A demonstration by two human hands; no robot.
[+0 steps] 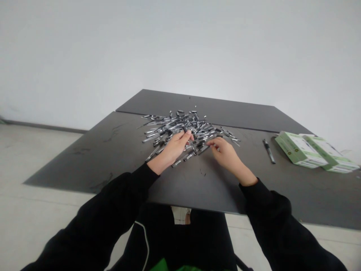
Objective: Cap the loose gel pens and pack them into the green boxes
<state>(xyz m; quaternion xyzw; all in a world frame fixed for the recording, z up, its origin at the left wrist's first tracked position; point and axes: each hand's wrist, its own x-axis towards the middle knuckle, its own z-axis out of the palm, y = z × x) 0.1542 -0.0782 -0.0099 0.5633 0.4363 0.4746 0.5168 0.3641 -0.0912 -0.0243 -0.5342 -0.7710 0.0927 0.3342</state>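
A loose heap of clear and black pens [160, 131] lies in the middle of the dark table. My left hand [176, 146] is closed at the heap's near side, thumb and fingers around a pen [184, 129] whose black end sticks up past the thumb. To its right, my right hand [224, 152] is closed in a pinch at the heap's near right edge. What its fingertips hold, if anything, blends with the pens behind it and cannot be made out.
A single pen [269, 151] lies apart on the right. Beyond it two green and white boxes [300, 150] rest side by side on the dark table [197, 192]. A seam crosses the tabletop behind the heap, and a pale wall [180, 45] stands at the back.
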